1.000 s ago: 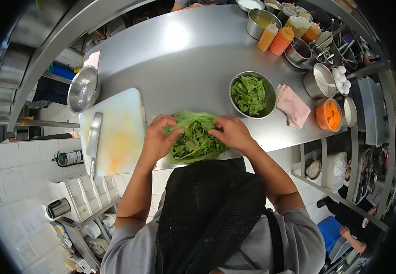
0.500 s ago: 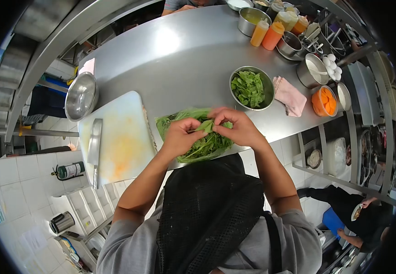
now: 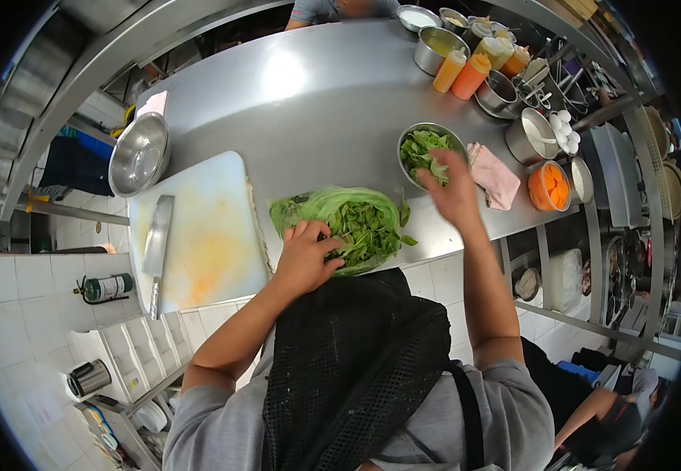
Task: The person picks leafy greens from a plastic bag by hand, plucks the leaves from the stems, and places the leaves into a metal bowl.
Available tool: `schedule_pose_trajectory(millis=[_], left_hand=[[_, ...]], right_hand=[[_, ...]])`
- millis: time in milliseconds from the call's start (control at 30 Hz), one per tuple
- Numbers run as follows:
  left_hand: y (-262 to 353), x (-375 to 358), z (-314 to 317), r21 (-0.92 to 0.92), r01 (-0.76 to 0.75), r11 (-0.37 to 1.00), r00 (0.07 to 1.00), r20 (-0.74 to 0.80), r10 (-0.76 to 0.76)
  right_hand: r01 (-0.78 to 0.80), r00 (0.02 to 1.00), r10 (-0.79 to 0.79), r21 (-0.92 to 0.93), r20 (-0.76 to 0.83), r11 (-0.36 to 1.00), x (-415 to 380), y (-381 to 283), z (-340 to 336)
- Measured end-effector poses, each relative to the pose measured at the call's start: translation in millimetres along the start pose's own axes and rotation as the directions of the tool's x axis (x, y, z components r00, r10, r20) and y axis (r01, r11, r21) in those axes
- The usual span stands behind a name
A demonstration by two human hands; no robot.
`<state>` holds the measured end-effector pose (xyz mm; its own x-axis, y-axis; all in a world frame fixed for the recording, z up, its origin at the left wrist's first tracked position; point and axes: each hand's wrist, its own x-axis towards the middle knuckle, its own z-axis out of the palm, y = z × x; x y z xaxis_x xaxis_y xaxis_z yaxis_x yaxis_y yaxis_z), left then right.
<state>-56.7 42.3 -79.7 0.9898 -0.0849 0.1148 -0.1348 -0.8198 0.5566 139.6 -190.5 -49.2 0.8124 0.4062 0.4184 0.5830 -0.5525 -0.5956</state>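
Note:
My left hand (image 3: 307, 253) rests with fingers spread at the left edge of a green plastic bag (image 3: 321, 202) full of leafy greens (image 3: 364, 228). Over the steel bowl (image 3: 405, 170) on the right is my right hand (image 3: 457, 191), slightly blurred, its thumb and fingers apart around a leaf at the bowl's near side. Picked green leaves (image 3: 419, 147) fill that bowl. A few loose leaves (image 3: 406, 224) stick out at the bag's right side.
On the left, a knife (image 3: 159, 235) lies on a stained white cutting board (image 3: 215, 204), beside an upturned-sided steel bowl (image 3: 140, 153). A pink cloth (image 3: 495, 177), orange container (image 3: 549, 187), eggs (image 3: 564, 132) and squeeze bottles (image 3: 470, 76) stand right. A person (image 3: 325, 11) is across the table.
My hands have parted. The right one has moved from above the bag to the steel bowl with a leaf; the left has lowered onto the bag's left side.

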Motion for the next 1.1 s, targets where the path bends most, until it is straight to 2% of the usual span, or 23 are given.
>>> schedule_pose_trajectory(millis=[33, 100, 233, 300, 333, 400, 433, 500, 533, 600, 700, 767, 833, 900, 967, 1000, 1033, 1067, 1100], left_hand=[[1.4, -0.5, 1.6, -0.003, 0.01, 1.0, 1.0, -0.002, -0.01], [1.1, 5.2, 3.0, 0.123, 0.022, 0.992, 0.997, 0.072, -0.031], [-4.3, 9.9, 7.1, 0.155, -0.008, 0.988, 1.0, -0.002, 0.009], [-12.8, 11.7, -1.9, -0.026, 0.031, 0.999, 0.995, -0.098, -0.033], [-17.6, 14.4, -8.3, -0.022, 0.031, 0.999, 0.995, -0.098, -0.033], [-24.8, 19.7, -24.2, -0.288, 0.052, 0.956, 0.989, -0.12, -0.09], [-24.7, 21.2, -31.0, -0.283, 0.05, 0.958, 0.989, -0.118, -0.087], [-21.9, 25.5, -45.4, -0.377, 0.181, 0.909, 0.972, -0.071, -0.223], [-19.9, 27.0, -52.9, -0.373, 0.177, 0.911, 0.974, -0.069, -0.217], [-15.3, 29.2, -69.4, -0.427, 0.249, 0.869, 0.958, -0.023, -0.286], [-9.3, 28.4, -101.7, -0.422, 0.262, 0.868, 0.962, 0.049, -0.267], [-10.6, 23.6, -116.6, -0.438, 0.235, 0.867, 0.965, -0.005, -0.264], [-6.9, 18.9, -137.3, -0.51, 0.284, 0.812, 0.939, -0.022, -0.342], [-9.1, 15.0, -146.4, -0.526, 0.275, 0.805, 0.936, -0.043, -0.348], [-17.7, 11.9, -144.9, -0.66, 0.281, 0.697, 0.915, -0.035, -0.402], [-20.6, 11.2, -139.7, -0.658, 0.276, 0.7, 0.916, -0.041, -0.4], [-22.9, 11.3, -130.9, -0.736, 0.258, 0.626, 0.909, -0.033, -0.414], [-24.4, 11.4, -121.4, -0.805, 0.237, 0.543, 0.904, -0.021, -0.426], [-24.8, 11.4, -111.6, -0.805, 0.232, 0.546, 0.907, -0.024, -0.421]], right_hand=[[-0.108, 0.981, 0.056, 0.283, 0.188, 0.953, -11.8, -7.9, 9.1], [-0.153, 0.836, -0.093, 0.392, 0.541, 0.907, -30.2, -21.1, 21.4], [-0.074, 0.822, -0.112, 0.3, 0.559, 0.951, -52.2, -30.7, 33.9], [-0.165, 0.896, 0.034, 0.26, 0.444, 0.951, -55.2, -29.4, 33.0], [-0.165, 0.896, 0.033, 0.264, 0.442, 0.95, -57.1, -27.9, 32.3], [-0.316, 0.877, 0.155, 0.301, 0.455, 0.9, -61.7, -25.2, 31.2], [-0.316, 0.879, 0.157, 0.305, 0.451, 0.898, -64.0, -25.5, 31.5], [-0.344, 0.821, 0.148, 0.269, 0.552, 0.9, -68.0, -25.7, 31.9], [-0.344, 0.824, 0.151, 0.271, 0.547, 0.899, -70.3, -25.9, 32.8], [-0.254, 0.832, 0.054, 0.292, 0.553, 0.922, -75.4, -25.5, 36.0], [-0.178, 0.831, 0.022, 0.227, 0.556, 0.957, -81.4, -20.5, 40.3], [-0.166, 0.832, 0.033, 0.192, 0.553, 0.967, -83.0, -20.0, 40.0], [-0.15, 0.834, 0.038, 0.16, 0.55, 0.976, -83.4, -21.2, 38.9], [-0.158, 0.842, 0.046, 0.165, 0.537, 0.973, -80.2, -24.5, 35.7], [-0.181, 0.845, 0.057, 0.183, 0.532, 0.966, -74.3, -26.4, 34.6], [-0.208, 0.845, 0.074, 0.198, 0.53, 0.958, -71.1, -27.8, 33.9], [-0.203, 0.847, 0.07, 0.199, 0.526, 0.959, -66.8, -30.9, 31.9], [-0.237, 0.863, 0.076, 0.267, 0.5, 0.934, -62.3, -35.1, 29.4], [-0.267, 0.877, 0.085, 0.333, 0.473, 0.904, -58.6, -37.9, 28.5]])
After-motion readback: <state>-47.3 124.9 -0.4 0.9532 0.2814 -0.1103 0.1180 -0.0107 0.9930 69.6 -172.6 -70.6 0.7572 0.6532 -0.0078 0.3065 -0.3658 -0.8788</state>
